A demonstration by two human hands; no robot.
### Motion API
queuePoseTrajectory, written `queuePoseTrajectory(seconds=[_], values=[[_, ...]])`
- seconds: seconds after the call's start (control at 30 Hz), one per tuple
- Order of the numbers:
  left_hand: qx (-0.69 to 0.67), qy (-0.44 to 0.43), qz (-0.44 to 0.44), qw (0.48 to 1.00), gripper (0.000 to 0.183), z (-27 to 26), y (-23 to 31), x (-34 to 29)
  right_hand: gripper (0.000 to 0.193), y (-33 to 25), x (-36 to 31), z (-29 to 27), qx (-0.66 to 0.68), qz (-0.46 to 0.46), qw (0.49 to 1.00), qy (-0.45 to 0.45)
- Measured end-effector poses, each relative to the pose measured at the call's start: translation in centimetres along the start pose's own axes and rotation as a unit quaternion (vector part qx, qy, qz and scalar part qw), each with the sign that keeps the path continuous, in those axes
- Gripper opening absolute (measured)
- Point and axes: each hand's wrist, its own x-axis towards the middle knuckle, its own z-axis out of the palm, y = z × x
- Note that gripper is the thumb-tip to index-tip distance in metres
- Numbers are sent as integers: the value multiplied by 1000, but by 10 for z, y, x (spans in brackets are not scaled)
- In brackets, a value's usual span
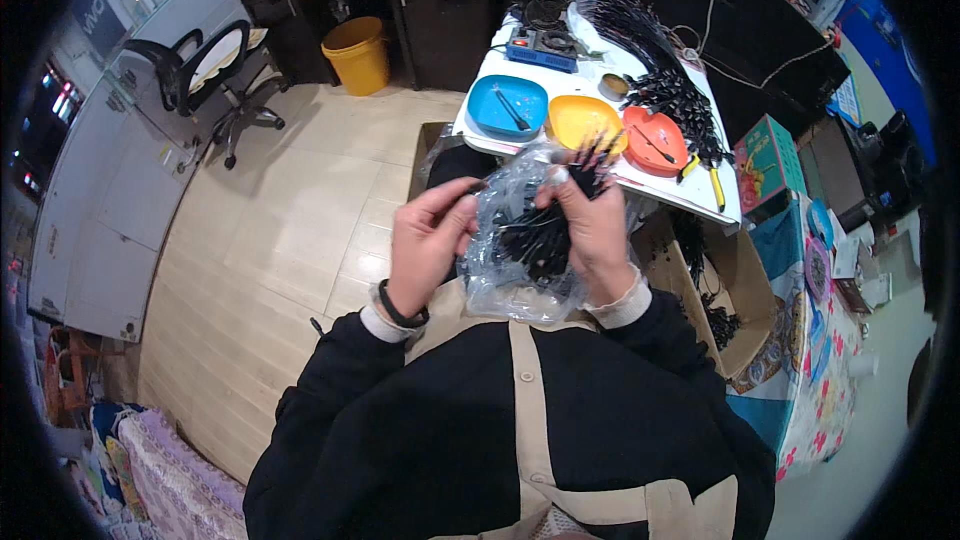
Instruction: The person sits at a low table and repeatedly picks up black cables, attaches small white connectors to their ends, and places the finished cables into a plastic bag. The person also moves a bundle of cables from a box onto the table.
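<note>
A clear plastic bag [500,205] is held over my lap, its film crumpled. Black thin wire pieces [545,235] fill it, with several ends sticking up past the top by my right hand. My left hand [428,240] pinches the bag's left edge between thumb and fingers. On the other side, my right hand [592,230] is closed around the bundle of black wires, thumb on top. The bag's film partly hides the lower wires. Just beyond my hands, a white table [482,145] carries a blue tray [490,118], a yellow tray [578,118] and an orange tray [648,155].
On the table lie a heap of black wires [670,90], a blue box-shaped device [542,52] and yellow-handled pliers [717,188]. A cardboard box [755,315] with black wires stands at my right. Farther left are a yellow bucket [357,58] and an office chair [215,75].
</note>
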Motion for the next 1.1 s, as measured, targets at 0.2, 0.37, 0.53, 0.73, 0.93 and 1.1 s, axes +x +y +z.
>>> queuePoseTrajectory(seconds=[0.2,0.37,0.53,0.73,0.93,1.1], values=[[273,-51,201,939,19,31,-13,0,21,0,1,-4,-47,-11,999,6],[188,-57,158,968,21,25,-14,11,18,-5,14,-13,14,17,1000,13],[-331,-20,-179,926,50,33,-25,25,22,-17,23,-18,142,132,980,45],[-461,27,-315,829,48,67,-28,20,20,0,12,-4,108,-48,990,76],[-489,37,-300,818,45,73,-28,25,34,3,1,5,117,-70,990,37],[-521,27,-290,802,44,70,-36,27,21,6,0,9,91,-89,990,55]])
